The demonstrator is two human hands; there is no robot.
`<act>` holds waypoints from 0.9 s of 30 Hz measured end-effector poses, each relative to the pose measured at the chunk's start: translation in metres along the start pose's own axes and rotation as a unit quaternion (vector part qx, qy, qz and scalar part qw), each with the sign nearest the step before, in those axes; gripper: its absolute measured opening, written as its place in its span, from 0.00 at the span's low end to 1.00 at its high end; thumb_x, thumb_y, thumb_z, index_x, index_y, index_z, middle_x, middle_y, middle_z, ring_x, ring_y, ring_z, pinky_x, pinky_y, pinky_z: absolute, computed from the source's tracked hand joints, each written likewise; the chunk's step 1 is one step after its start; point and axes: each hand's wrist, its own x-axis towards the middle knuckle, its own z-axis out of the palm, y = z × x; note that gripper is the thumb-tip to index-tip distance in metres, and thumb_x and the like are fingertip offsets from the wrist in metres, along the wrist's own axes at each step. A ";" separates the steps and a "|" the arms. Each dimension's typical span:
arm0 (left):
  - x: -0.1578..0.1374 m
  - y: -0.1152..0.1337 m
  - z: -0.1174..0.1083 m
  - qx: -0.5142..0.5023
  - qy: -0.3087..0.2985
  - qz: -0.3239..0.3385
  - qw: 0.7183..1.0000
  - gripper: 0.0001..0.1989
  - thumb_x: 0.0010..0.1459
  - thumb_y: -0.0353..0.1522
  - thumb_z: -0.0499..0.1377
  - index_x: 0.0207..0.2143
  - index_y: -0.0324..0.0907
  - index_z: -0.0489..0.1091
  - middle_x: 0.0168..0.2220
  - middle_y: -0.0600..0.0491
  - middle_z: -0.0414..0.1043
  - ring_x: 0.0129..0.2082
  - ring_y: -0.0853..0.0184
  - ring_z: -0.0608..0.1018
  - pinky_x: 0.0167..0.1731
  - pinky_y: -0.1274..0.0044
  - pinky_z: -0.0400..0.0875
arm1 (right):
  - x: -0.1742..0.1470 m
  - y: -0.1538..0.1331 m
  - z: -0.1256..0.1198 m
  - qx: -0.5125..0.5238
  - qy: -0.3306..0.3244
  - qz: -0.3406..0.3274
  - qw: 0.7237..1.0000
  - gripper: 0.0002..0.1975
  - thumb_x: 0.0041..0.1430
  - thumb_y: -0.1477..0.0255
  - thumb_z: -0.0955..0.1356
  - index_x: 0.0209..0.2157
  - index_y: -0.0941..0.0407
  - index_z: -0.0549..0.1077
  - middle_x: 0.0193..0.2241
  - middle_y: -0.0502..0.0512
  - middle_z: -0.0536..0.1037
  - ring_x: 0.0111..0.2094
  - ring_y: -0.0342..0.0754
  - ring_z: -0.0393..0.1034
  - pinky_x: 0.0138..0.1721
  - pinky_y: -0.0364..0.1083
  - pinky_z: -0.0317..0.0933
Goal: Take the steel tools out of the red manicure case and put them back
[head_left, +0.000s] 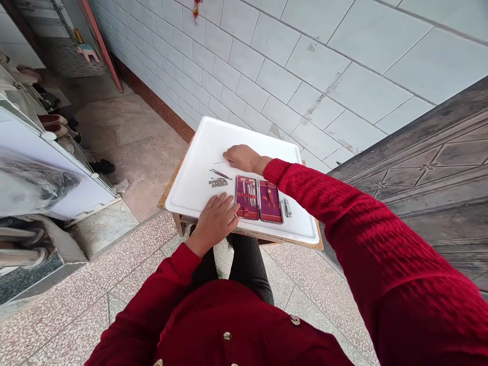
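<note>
My right hand [241,157] is closed in a pinch at a thin metal manicure tool [220,162], low over the far part of the white tabletop [183,188]. My left hand [216,217] lies flat near the front edge, fingers spread, its thumb at the corner of an open manicure case [241,208] with a purple-red lining. Several slim silver tools [249,193] sit in the case's left half. Left of the case lie thin tweezer-like tools [220,174] and small nail clippers [218,182]. Another nail clipper [287,208] rests to the case's right.
A tiled wall [247,66] runs behind the table. At the right stands a dark panelled door [430,168]. Shoes [53,124] sit on a rack at the left, beside a white panel [87,178]. Speckled floor tiles [72,310] lie below.
</note>
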 end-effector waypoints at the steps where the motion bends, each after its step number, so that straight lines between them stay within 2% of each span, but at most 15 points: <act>1: 0.000 0.000 0.000 0.000 0.002 0.000 1.000 0.17 0.69 0.36 0.57 0.57 0.42 0.75 0.62 0.44 0.74 0.65 0.50 0.71 0.64 0.58 0.66 | -0.002 -0.004 0.002 0.025 -0.004 0.013 1.000 0.10 0.64 0.80 0.65 0.42 0.62 0.78 0.39 0.63 0.81 0.39 0.53 0.72 0.37 0.48 0.55; 4: 0.000 0.000 0.001 -0.004 0.007 0.002 1.000 0.17 0.69 0.36 0.57 0.57 0.42 0.75 0.61 0.44 0.74 0.65 0.50 0.71 0.64 0.57 0.66 | -0.009 -0.019 0.005 0.082 -0.030 0.031 0.996 0.08 0.62 0.79 0.66 0.38 0.59 0.78 0.35 0.58 0.82 0.35 0.50 0.72 0.35 0.46 0.53; 7: 0.001 -0.001 0.002 -0.007 0.011 0.004 1.000 0.17 0.69 0.35 0.57 0.56 0.42 0.75 0.60 0.43 0.74 0.65 0.50 0.72 0.64 0.57 0.66 | -0.014 -0.030 0.002 0.124 -0.045 0.059 0.990 0.07 0.61 0.79 0.68 0.37 0.59 0.79 0.35 0.56 0.83 0.35 0.49 0.73 0.34 0.45 0.53; 12: 0.001 -0.001 0.002 -0.003 0.009 0.007 1.000 0.17 0.69 0.35 0.56 0.56 0.41 0.75 0.61 0.43 0.74 0.64 0.49 0.72 0.63 0.57 0.67 | -0.033 -0.028 -0.007 0.189 -0.009 0.162 0.968 0.07 0.64 0.74 0.69 0.39 0.60 0.81 0.37 0.57 0.84 0.37 0.49 0.75 0.34 0.44 0.58; 15: 0.001 -0.002 0.003 -0.001 0.014 0.010 1.000 0.17 0.70 0.35 0.56 0.56 0.41 0.75 0.60 0.43 0.74 0.64 0.48 0.72 0.63 0.57 0.67 | -0.053 -0.026 -0.006 0.251 -0.021 0.231 0.940 0.06 0.62 0.75 0.70 0.34 0.59 0.81 0.33 0.55 0.84 0.33 0.48 0.77 0.33 0.43 0.62; 18: 0.001 -0.002 0.004 -0.005 0.020 0.011 1.000 0.17 0.69 0.35 0.56 0.56 0.41 0.75 0.60 0.43 0.74 0.64 0.48 0.72 0.62 0.57 0.67 | -0.070 -0.029 -0.002 0.347 -0.074 0.290 0.889 0.08 0.62 0.75 0.70 0.29 0.59 0.80 0.28 0.53 0.83 0.27 0.44 0.76 0.32 0.41 0.67; 20: 0.001 -0.002 0.004 -0.010 0.025 0.010 1.000 0.16 0.69 0.35 0.56 0.56 0.42 0.75 0.60 0.43 0.74 0.64 0.49 0.72 0.63 0.56 0.67 | -0.076 -0.034 0.000 0.366 -0.094 0.322 0.868 0.11 0.64 0.74 0.69 0.27 0.59 0.79 0.27 0.54 0.83 0.26 0.44 0.76 0.33 0.41 0.69; 27: 0.001 -0.002 0.006 -0.017 0.040 0.016 0.999 0.16 0.69 0.34 0.56 0.55 0.40 0.76 0.59 0.41 0.75 0.63 0.48 0.73 0.62 0.56 0.68 | -0.064 -0.046 0.001 0.275 -0.113 0.353 0.887 0.15 0.62 0.78 0.70 0.20 0.59 0.76 0.26 0.62 0.83 0.33 0.54 0.81 0.46 0.51 0.74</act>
